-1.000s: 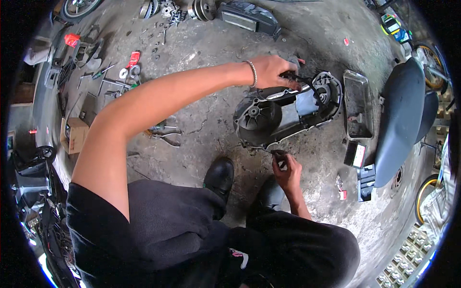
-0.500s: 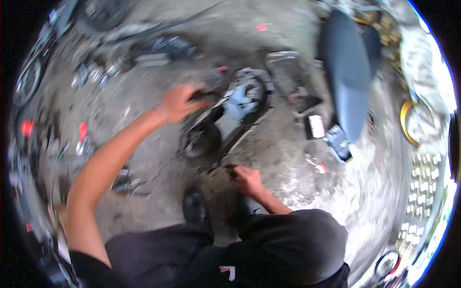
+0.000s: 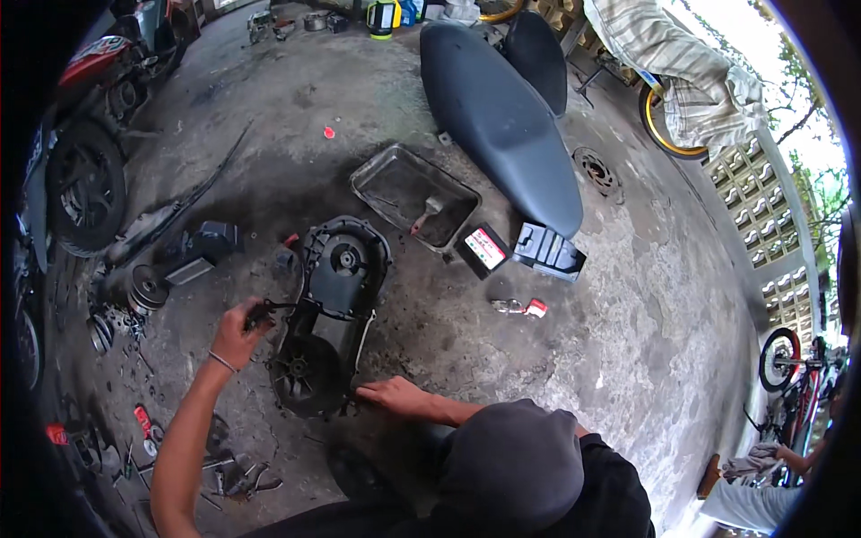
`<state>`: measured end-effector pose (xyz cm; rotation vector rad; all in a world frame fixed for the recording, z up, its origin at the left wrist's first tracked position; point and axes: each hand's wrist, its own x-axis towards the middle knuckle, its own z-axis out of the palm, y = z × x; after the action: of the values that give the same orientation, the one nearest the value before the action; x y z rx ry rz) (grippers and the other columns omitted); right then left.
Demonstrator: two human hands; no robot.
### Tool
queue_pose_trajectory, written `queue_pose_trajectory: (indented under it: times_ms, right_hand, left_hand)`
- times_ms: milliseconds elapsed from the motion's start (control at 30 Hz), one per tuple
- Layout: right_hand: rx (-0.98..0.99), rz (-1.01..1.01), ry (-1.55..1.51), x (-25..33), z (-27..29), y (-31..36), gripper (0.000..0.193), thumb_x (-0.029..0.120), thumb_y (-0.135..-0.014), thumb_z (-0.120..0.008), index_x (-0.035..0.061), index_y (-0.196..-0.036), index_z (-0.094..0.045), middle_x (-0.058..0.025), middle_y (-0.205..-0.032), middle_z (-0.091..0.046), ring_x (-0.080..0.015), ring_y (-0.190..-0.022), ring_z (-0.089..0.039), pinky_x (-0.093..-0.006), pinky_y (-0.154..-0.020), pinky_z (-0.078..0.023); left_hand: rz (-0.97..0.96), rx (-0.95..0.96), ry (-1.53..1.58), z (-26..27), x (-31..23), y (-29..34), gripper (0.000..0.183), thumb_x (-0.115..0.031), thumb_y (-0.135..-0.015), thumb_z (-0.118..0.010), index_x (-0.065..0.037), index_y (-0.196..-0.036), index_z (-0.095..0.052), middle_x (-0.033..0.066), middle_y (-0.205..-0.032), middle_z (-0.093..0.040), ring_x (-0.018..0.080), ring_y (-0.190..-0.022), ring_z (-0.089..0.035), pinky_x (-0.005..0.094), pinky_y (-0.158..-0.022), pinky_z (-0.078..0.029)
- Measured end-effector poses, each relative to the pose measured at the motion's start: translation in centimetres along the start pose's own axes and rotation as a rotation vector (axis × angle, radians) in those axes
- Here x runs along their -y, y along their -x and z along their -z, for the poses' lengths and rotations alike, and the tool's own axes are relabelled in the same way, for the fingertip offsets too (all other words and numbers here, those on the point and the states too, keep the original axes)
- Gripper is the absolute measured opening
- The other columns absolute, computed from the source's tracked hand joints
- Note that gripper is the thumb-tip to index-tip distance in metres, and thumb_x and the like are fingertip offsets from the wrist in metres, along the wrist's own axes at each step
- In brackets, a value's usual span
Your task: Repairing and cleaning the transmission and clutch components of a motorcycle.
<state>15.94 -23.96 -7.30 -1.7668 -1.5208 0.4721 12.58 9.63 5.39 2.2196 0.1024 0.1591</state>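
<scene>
A long scooter engine casing (image 3: 336, 291) lies on the concrete, a round ribbed dark part (image 3: 308, 372) at its near end. At its left side, my left hand (image 3: 237, 336) is closed round a small blackened part (image 3: 259, 316), whose exact kind I cannot make out. A thin dark arm of that part reaches toward the casing's middle. My right hand (image 3: 397, 395) is low at the casing's near right edge, fingers closed at the rim; the fingertips are partly hidden.
A metal tray (image 3: 372, 184) with a brush (image 3: 429, 212), a small box (image 3: 484, 251), a battery (image 3: 549, 251) and a scooter seat (image 3: 511, 121) lie beyond to the right. Loose tools (image 3: 238, 475) lie near left. Motorcycles stand left; another person (image 3: 758, 502) is at far right.
The view has swung and sharpened. My left hand has come down beside the casing with the blackened part. My right hand has moved from below the casing to its near right edge.
</scene>
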Motion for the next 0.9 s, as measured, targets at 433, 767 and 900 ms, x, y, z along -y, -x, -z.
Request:
queue_pose_trajectory:
  times_ms: [433, 767, 900]
  right_hand:
    - [-0.061, -0.081, 0.074, 0.8, 0.2, 1.6, 0.027, 0.018, -0.08, -0.063, 0.0123, -0.107, -0.059, -0.01, -0.091, -0.061, -0.0339, -0.069, -0.06, -0.0414, -0.058, -0.046]
    - [0.129, -0.085, 0.033, 0.4, 0.6, 0.6, 0.035, 0.015, -0.081, -0.059, 0.005, -0.114, -0.055, -0.0151, -0.107, -0.063, -0.0369, -0.085, -0.061, -0.0416, -0.069, -0.048]
    - [0.168, -0.098, -0.05, 0.0, 1.0, 0.7, 0.049, 0.011, -0.08, -0.06, 0.0033, -0.127, -0.051, -0.016, -0.119, -0.061, -0.0364, -0.097, -0.062, -0.0402, -0.077, -0.05]
  left_hand:
    - [0.056, 0.15, -0.235, -3.0, -0.3, -1.2, 0.033, -0.024, -0.084, -0.066, -0.004, -0.11, -0.061, 0.0107, -0.095, -0.07, 0.0283, -0.076, -0.062, 0.036, -0.07, -0.047]
    - [0.133, 0.217, -0.155, -0.4, -0.3, -0.4, 0.029, -0.022, -0.087, -0.065, -0.003, -0.109, -0.066, 0.0013, -0.079, -0.065, 0.0139, -0.064, -0.048, 0.0296, -0.061, -0.041]
    - [0.07, 0.121, -0.06, -0.8, 0.0, 0.0, 0.025, -0.021, -0.087, -0.062, -0.003, -0.104, -0.066, 0.0022, -0.075, -0.064, 0.0152, -0.061, -0.047, 0.0308, -0.059, -0.04]
